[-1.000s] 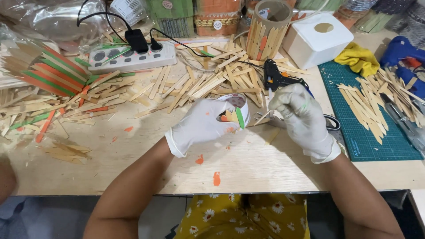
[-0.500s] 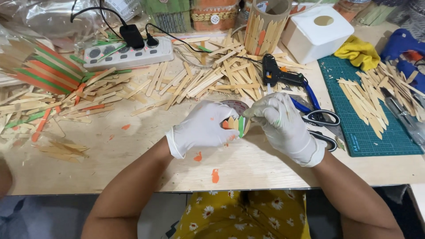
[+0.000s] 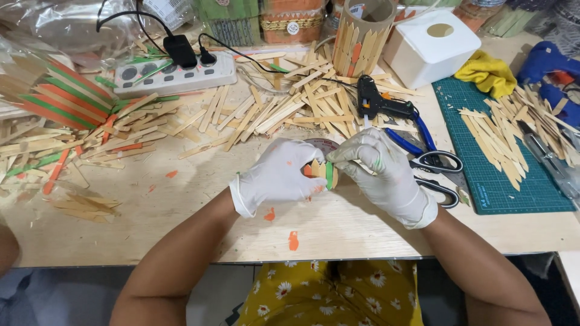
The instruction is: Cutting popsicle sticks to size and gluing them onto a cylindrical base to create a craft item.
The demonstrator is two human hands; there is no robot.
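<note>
Both gloved hands have drawn together since 1 second ago, the right one coming in from beside the scissors to meet the left over the small round piece.

Far left of that piece lies a fan of orange, green and plain wooden sticks [image 3: 57, 96], with loose plain and painted sticks [image 3: 90, 151] scattered below it on the pale wooden table [image 3: 181, 217]. Behind and left of the piece sits a white power strip [image 3: 175, 72] with 2 black plugs in it.

Just left of the piece, the left hand [image 3: 275, 178] in a white glove is curled closed around the small round stick-covered craft piece [image 3: 320, 166], which is held just above the table near its front edge, centre. Orange and green sticks show on its side. The right hand [image 3: 377, 172], also gloved, is closed on the piece from the other side, fingertips pinching at a green stick [image 3: 329, 175].

Behind the piece lies a black glue gun [image 3: 377, 102]; to its right, blue-handled scissors [image 3: 432, 160], then a green cutting mat [image 3: 507, 175] carrying more plain sticks.
</note>
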